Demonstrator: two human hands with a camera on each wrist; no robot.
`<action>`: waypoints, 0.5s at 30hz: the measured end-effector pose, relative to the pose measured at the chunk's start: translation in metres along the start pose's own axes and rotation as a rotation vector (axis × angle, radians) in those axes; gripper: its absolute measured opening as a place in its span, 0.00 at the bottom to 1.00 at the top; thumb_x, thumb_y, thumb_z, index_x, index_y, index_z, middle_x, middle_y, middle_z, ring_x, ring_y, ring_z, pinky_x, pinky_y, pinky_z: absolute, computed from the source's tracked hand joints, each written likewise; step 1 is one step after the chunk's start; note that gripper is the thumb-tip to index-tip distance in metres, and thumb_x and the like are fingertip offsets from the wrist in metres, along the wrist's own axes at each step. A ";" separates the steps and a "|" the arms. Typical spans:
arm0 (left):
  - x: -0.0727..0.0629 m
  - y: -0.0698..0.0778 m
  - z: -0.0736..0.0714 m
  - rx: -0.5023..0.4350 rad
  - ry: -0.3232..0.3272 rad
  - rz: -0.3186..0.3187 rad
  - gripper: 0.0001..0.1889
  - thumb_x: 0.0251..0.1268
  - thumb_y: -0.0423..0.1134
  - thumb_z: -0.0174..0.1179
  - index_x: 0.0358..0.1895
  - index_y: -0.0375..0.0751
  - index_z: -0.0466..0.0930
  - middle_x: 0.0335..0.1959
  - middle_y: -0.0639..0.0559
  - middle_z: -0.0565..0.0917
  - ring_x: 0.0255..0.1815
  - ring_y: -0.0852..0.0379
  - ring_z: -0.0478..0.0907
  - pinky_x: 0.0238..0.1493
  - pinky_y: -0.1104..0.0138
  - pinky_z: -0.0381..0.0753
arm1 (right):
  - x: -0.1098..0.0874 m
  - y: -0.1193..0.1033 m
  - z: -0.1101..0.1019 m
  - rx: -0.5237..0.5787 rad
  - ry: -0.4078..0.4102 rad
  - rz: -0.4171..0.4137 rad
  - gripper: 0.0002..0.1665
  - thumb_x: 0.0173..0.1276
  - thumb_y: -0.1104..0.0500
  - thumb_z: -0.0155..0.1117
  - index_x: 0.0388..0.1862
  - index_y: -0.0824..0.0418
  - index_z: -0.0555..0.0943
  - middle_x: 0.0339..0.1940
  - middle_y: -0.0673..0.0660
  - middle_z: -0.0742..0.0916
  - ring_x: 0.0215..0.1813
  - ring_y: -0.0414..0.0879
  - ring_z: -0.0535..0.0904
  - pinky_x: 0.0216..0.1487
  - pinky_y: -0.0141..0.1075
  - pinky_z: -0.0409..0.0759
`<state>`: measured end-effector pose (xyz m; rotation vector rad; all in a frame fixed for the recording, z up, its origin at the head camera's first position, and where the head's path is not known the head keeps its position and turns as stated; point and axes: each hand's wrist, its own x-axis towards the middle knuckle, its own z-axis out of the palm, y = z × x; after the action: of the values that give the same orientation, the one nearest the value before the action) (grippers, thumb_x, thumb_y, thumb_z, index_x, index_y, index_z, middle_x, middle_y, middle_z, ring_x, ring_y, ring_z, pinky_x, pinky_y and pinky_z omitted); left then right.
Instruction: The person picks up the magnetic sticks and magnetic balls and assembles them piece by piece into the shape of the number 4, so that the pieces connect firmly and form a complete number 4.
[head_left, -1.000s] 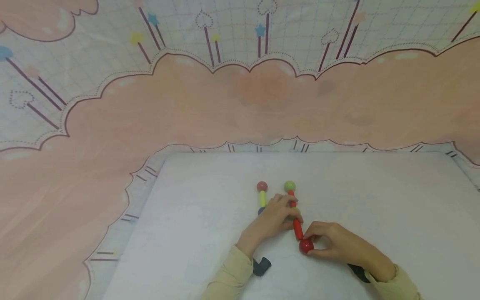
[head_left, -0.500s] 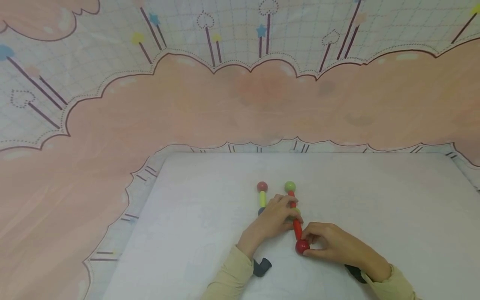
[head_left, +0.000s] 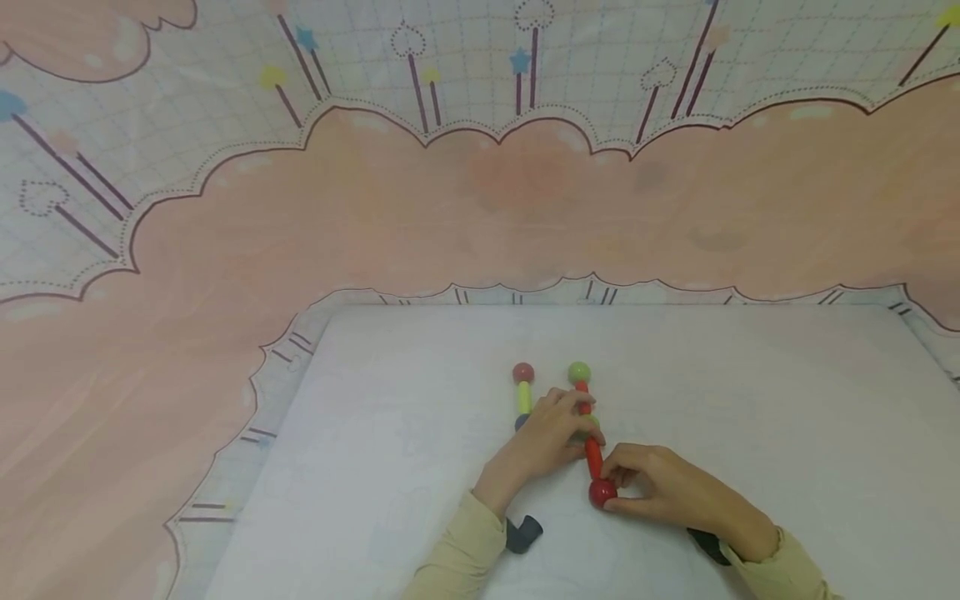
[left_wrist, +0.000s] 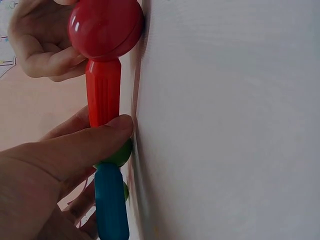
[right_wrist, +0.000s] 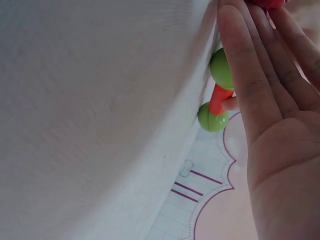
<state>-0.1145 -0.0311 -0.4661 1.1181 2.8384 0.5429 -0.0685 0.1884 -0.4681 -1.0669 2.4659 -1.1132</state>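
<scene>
A red ball point(head_left: 603, 493) sits at the near end of a red stick point(head_left: 593, 458), the two touching in the left wrist view. My right hand point(head_left: 660, 487) pinches this ball between thumb and fingers. The stick's other end meets a green ball point(left_wrist: 121, 154), which my left hand point(head_left: 546, 435) grips with the thumb across the joint. From that green ball a blue stick point(left_wrist: 112, 202) runs off, mostly hidden by the left hand in the head view. Beyond, a second red stick point(right_wrist: 218, 100) leads to another green ball point(head_left: 579, 372).
Left of the far green ball lie a pinkish-red ball point(head_left: 523, 372) and a yellow stick point(head_left: 524, 398), with a dark blue ball point(head_left: 521, 422) partly behind the left hand. All rest on a white table point(head_left: 390, 433). A patterned cloth point(head_left: 450, 217) hangs behind it.
My right hand has moved slightly left with the red ball, and the red stick's near end has swung a little left with it. My left hand has stayed in place.
</scene>
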 end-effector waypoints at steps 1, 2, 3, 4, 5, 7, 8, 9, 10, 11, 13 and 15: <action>0.000 0.000 0.000 -0.002 -0.002 0.000 0.10 0.60 0.42 0.71 0.44 0.60 0.88 0.65 0.53 0.75 0.64 0.55 0.67 0.66 0.66 0.69 | 0.000 0.000 0.000 0.002 0.001 -0.002 0.14 0.65 0.45 0.70 0.43 0.50 0.82 0.39 0.37 0.83 0.39 0.32 0.80 0.42 0.30 0.84; 0.000 0.000 0.000 -0.002 -0.003 0.002 0.10 0.60 0.42 0.71 0.45 0.60 0.88 0.65 0.53 0.75 0.64 0.55 0.67 0.66 0.66 0.69 | 0.000 0.000 0.000 0.001 0.001 -0.003 0.14 0.65 0.45 0.70 0.43 0.50 0.82 0.39 0.37 0.83 0.39 0.32 0.80 0.42 0.30 0.84; 0.000 0.000 0.000 -0.002 -0.003 0.003 0.10 0.60 0.42 0.71 0.45 0.60 0.88 0.65 0.53 0.75 0.64 0.55 0.68 0.66 0.66 0.69 | 0.001 0.000 0.000 0.002 0.000 -0.004 0.13 0.65 0.46 0.70 0.43 0.50 0.82 0.39 0.37 0.83 0.39 0.32 0.80 0.42 0.30 0.84; 0.000 0.001 0.000 -0.003 -0.004 0.005 0.10 0.60 0.42 0.70 0.45 0.60 0.88 0.65 0.53 0.75 0.63 0.54 0.68 0.66 0.66 0.69 | 0.001 0.000 0.000 0.003 -0.001 -0.002 0.13 0.65 0.46 0.71 0.43 0.50 0.81 0.39 0.37 0.83 0.39 0.32 0.80 0.42 0.30 0.84; 0.000 0.001 0.000 -0.003 -0.003 0.007 0.10 0.61 0.42 0.70 0.45 0.60 0.88 0.65 0.53 0.75 0.63 0.54 0.68 0.66 0.65 0.69 | 0.001 -0.001 0.000 0.004 -0.003 0.000 0.13 0.65 0.47 0.71 0.43 0.50 0.81 0.38 0.37 0.83 0.39 0.32 0.80 0.42 0.30 0.84; 0.000 0.001 0.000 -0.003 -0.003 0.010 0.10 0.61 0.41 0.70 0.45 0.60 0.88 0.65 0.53 0.75 0.63 0.54 0.68 0.66 0.65 0.69 | 0.001 -0.001 0.001 0.003 -0.007 0.008 0.13 0.65 0.47 0.71 0.43 0.50 0.81 0.38 0.37 0.83 0.39 0.32 0.80 0.42 0.30 0.84; 0.001 0.001 0.000 -0.001 -0.002 0.011 0.10 0.61 0.41 0.70 0.45 0.60 0.87 0.65 0.53 0.75 0.63 0.54 0.68 0.65 0.65 0.69 | 0.001 -0.001 0.001 0.002 -0.009 0.011 0.13 0.65 0.46 0.71 0.43 0.50 0.81 0.38 0.37 0.83 0.39 0.32 0.80 0.42 0.30 0.84; 0.000 0.002 -0.001 -0.001 -0.003 0.008 0.10 0.60 0.42 0.70 0.45 0.60 0.87 0.65 0.53 0.75 0.63 0.54 0.68 0.66 0.65 0.69 | 0.001 -0.001 0.000 0.001 -0.010 0.015 0.13 0.65 0.45 0.70 0.43 0.50 0.81 0.38 0.37 0.83 0.39 0.32 0.80 0.42 0.30 0.84; 0.000 0.002 -0.001 0.002 -0.004 0.006 0.10 0.61 0.42 0.70 0.45 0.60 0.87 0.65 0.53 0.75 0.63 0.54 0.68 0.66 0.65 0.69 | 0.001 -0.002 0.000 0.001 -0.012 0.018 0.14 0.65 0.45 0.70 0.43 0.50 0.81 0.38 0.37 0.83 0.39 0.32 0.80 0.42 0.30 0.84; 0.000 0.002 -0.001 0.004 -0.005 0.005 0.11 0.61 0.42 0.70 0.45 0.60 0.87 0.65 0.53 0.75 0.64 0.54 0.67 0.66 0.65 0.69 | 0.001 -0.002 0.000 -0.001 -0.012 0.020 0.14 0.65 0.44 0.69 0.43 0.49 0.81 0.38 0.36 0.83 0.39 0.32 0.80 0.43 0.30 0.84; 0.000 0.002 -0.002 0.006 -0.009 0.002 0.12 0.61 0.42 0.70 0.47 0.60 0.87 0.65 0.53 0.74 0.64 0.55 0.67 0.67 0.65 0.68 | 0.001 -0.002 0.000 -0.004 -0.013 0.024 0.14 0.65 0.43 0.69 0.43 0.49 0.82 0.38 0.36 0.83 0.40 0.32 0.80 0.43 0.30 0.84; -0.001 0.002 -0.003 0.003 -0.014 0.002 0.12 0.62 0.42 0.69 0.48 0.61 0.87 0.66 0.53 0.74 0.65 0.55 0.67 0.67 0.65 0.68 | 0.001 -0.003 -0.001 -0.004 -0.014 0.028 0.14 0.65 0.43 0.69 0.43 0.49 0.82 0.38 0.36 0.83 0.39 0.31 0.80 0.43 0.30 0.84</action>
<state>-0.1127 -0.0315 -0.4629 1.1204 2.8276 0.5291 -0.0680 0.1869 -0.4655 -1.0343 2.4654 -1.0889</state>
